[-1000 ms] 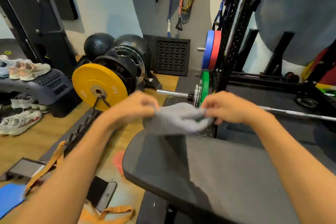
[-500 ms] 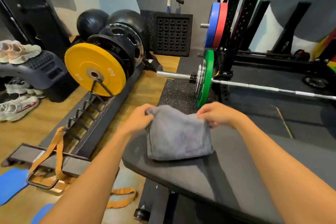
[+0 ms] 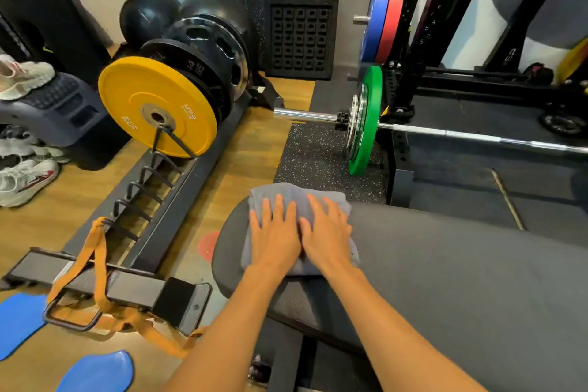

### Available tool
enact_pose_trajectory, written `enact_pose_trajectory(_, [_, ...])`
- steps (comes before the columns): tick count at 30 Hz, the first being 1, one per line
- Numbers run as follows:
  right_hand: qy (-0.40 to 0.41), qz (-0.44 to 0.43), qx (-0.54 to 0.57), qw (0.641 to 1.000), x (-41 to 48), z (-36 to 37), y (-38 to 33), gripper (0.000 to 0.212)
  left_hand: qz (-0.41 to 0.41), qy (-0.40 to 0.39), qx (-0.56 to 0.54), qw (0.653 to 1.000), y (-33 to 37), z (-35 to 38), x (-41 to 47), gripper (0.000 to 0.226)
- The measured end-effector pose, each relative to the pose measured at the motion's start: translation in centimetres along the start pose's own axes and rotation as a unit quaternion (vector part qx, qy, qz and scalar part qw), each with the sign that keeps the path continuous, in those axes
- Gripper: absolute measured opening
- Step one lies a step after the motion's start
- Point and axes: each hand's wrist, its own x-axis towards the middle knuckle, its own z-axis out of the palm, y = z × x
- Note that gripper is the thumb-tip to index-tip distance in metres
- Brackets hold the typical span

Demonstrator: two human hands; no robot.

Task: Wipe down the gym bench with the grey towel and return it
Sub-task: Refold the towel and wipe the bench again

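A folded grey towel (image 3: 288, 194) lies flat on the rounded left end of the dark padded gym bench (image 3: 445, 264). My left hand (image 3: 275, 235) rests palm down on the towel's left half with fingers spread. Beside it, my right hand (image 3: 327, 232) presses palm down on the right half, fingers apart. Both hands cover most of the towel; only its far edge and sides show. The bench pad runs from the middle of the view toward the lower right.
A plate rack (image 3: 152, 200) with a yellow 15 kg plate (image 3: 156, 105) and black plates stands left of the bench. A barbell (image 3: 461, 134) with a green plate (image 3: 366, 121) lies just beyond. Orange straps (image 3: 95, 264), blue pads and shoes (image 3: 22, 178) lie on the wooden floor.
The towel went from held in the air by its corners to lying on the bench end. Both hands let go of the corners and now press flat on top.
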Motion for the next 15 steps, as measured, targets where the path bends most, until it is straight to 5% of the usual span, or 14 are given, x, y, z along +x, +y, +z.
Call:
enact_pose_trajectory(7, [0.041, -0.041, -0.156, 0.986, 1.7, 4.0, -3.4, 0.048, -0.025, 0.062, -0.075, 0.995, -5.1, -0.2, 2.2, 0.045])
enact_pose_trajectory(15, [0.066, -0.094, -0.128, 0.985, 1.6, 2.2, 0.1, 0.029, -0.034, 0.09, 0.005, 0.995, -1.2, 2.0, 1.7, 0.054])
